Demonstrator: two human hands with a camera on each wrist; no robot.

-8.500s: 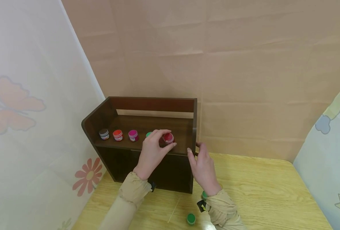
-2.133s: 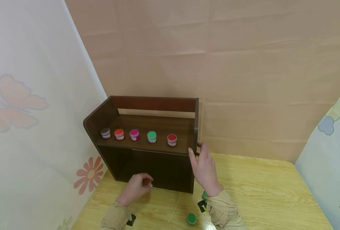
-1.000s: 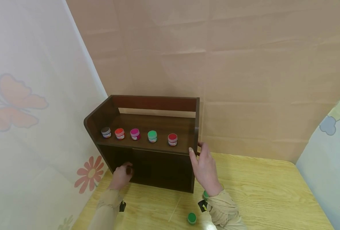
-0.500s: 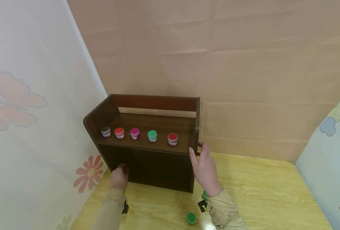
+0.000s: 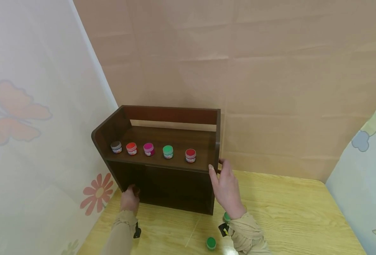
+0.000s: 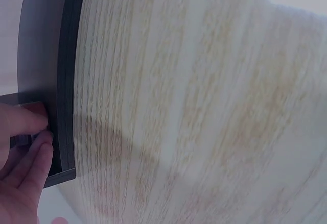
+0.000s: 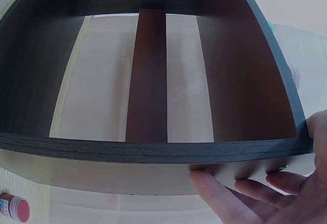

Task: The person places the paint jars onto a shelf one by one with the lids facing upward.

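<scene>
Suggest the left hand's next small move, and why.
Probably set the jar down in the lower compartment of the rack: the left hand pinches it inside the left end, while the right hand grips the rack's right side. Whether the jar touches down is hidden.

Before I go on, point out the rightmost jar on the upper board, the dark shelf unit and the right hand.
Rightmost jar (image 5: 190, 156): head view, front side.
Dark shelf unit (image 5: 175, 136): head view, bare upper board behind the jars.
Right hand (image 5: 226, 187): head view, back of the hand.
</scene>
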